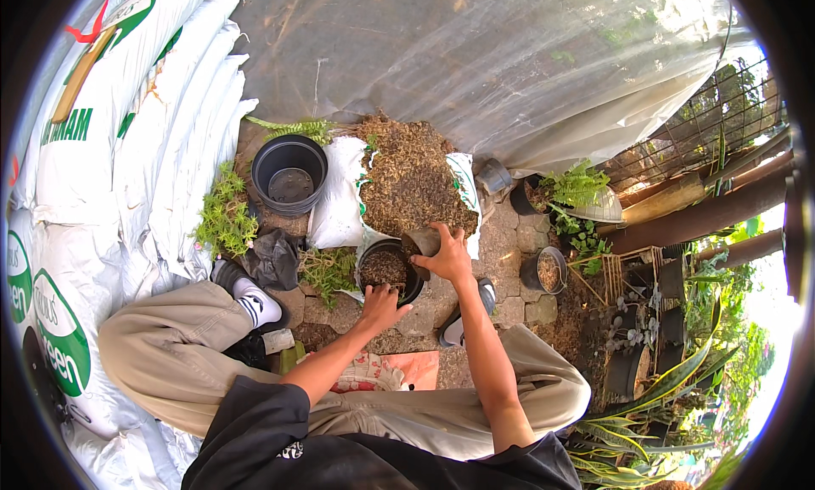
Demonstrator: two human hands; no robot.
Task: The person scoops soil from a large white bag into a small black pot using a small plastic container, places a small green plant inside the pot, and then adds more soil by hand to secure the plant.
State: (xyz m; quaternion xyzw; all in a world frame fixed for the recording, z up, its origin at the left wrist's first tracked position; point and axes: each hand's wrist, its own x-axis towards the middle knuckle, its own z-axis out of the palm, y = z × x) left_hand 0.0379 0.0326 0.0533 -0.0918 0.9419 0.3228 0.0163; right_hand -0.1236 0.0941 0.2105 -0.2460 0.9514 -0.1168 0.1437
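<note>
A round black plant pot [413, 288], partly filled with brown loose potting mix [384, 267], stands on the paving in front of me. My left hand [379, 312] grips its near rim, with the fingers over the edge by the mix. In my right hand [450, 256] is a small grey-brown pot [422, 242], tilted at the right side of the black pot's mouth. Its inside is hidden from me. Just beyond lies an opened white sack [340, 193] with a heap of coarse brown potting mix [412, 171] on it.
Stacked empty black pots [289, 163] stand at the left, near a leafy plant [225, 214] and a crumpled black plastic bag [273, 259]. Full white sacks [170, 150] are piled along the left. A smaller potted plant [543, 271] and a fern [577, 184] are at the right.
</note>
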